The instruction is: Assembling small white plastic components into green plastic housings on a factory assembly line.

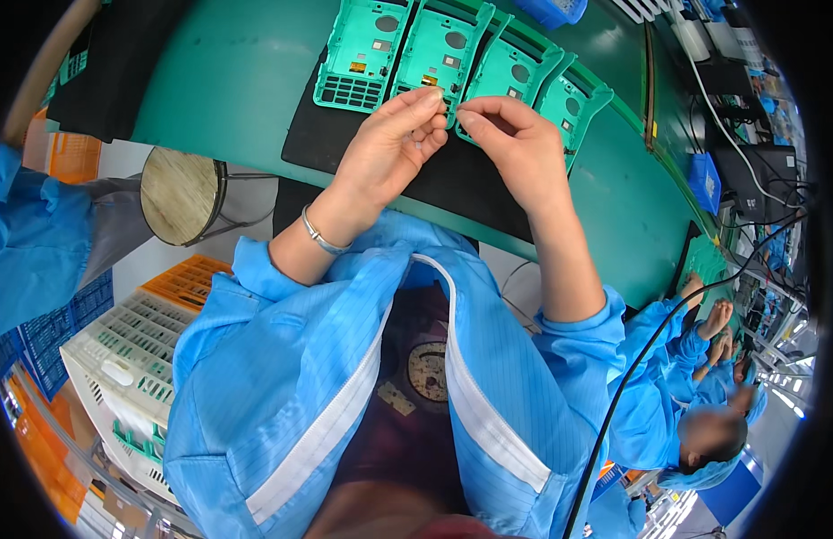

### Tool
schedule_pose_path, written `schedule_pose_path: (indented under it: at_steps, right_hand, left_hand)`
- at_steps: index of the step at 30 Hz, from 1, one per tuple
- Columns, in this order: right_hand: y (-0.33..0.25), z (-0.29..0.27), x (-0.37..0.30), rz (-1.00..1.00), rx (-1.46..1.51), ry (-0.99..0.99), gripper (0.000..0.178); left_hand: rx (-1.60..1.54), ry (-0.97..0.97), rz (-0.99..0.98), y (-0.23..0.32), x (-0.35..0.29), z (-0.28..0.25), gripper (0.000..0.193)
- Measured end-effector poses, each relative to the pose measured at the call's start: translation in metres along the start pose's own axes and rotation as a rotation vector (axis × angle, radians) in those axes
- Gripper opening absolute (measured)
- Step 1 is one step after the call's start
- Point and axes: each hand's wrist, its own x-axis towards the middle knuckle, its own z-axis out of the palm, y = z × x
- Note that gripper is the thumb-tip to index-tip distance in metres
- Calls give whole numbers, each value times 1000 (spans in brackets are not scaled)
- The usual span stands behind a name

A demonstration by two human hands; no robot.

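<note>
My left hand (387, 151) and my right hand (521, 151) meet fingertip to fingertip over the black mat (319, 136). Thumb and forefinger are pinched together on each hand. Whatever sits between them is too small to make out. Several green plastic housings stand in a row just beyond: a left one (367, 49) with a slotted grille at its near end, a second one (445, 40) behind my left fingertips, a third (521, 72) partly covered by my right hand, and a rightmost one (573, 103). The second housing's near end is partly hidden by my fingers.
The mat lies on a green worktable (214, 99). Blue bins stand at the far edge (553, 11) and right (705, 182). A round stool (178, 196) and a white crate (120, 359) are at left. A black cable (650, 346) crosses the right side. Co-workers sit both sides.
</note>
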Motion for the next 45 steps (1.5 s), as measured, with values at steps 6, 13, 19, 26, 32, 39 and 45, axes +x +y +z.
schedule_pose_path:
  at_steps: [6,13,19,26,32,39,45]
  right_hand:
    - [-9,0,10,40,-114,-26,25]
    - [-9,-12,10,59,-159,-92,24]
    - [-10,-15,9,81,-175,-131,24]
    - [-6,-18,13,123,-111,-165,23]
    - [-10,-14,14,153,-171,-154,24]
    - [-10,-15,18,190,-122,-159,26]
    - [-6,-16,17,218,-101,-199,23]
  left_hand:
    - [26,-36,-22,-3,1,0,19]
    - [92,-58,-56,-5,0,3,20]
    - [168,-19,-42,-6,-4,5,21]
    - [218,-21,-23,-5,-3,5,22]
    - [236,-12,11,-6,-4,4,22]
    - [242,-5,3,-6,-2,5,25]
    - [376,-2,-16,-2,-3,1,25]
